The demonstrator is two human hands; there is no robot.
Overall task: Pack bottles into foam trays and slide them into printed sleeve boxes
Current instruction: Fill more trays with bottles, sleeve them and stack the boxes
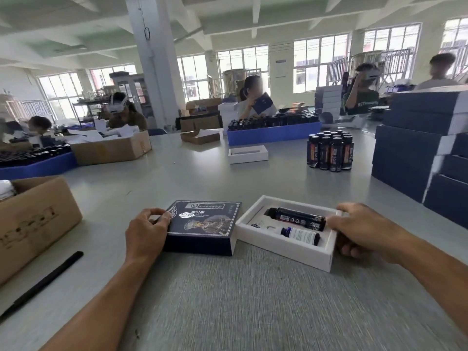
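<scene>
1 white foam tray (283, 245) w/ 2 bottles lying flat: dark bottle (296, 218), small blue bottle (301, 235). 1 printed sleeve box (202, 228) touching tray's left end, both on table (228, 300). Left hand (147, 231) grips box's left edge, fingers curled. Right hand (364, 230) grips tray's right end. Hands apart.

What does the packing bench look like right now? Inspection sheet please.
Surface: grey table, textured mat near the person.
Job's things: white foam tray holds dark bottle and small bottle, both lying flat; printed sleeve box beside its left end, tray not yet inside.
Clutter: black pen, cardboard box, standing bottle cluster, empty tray, stacked blue boxes.
Grippers: left hand grips sleeve box; right hand grips tray's right end.
Cables: nothing seen.
Surroundings: other workers at benches, windows.
</scene>
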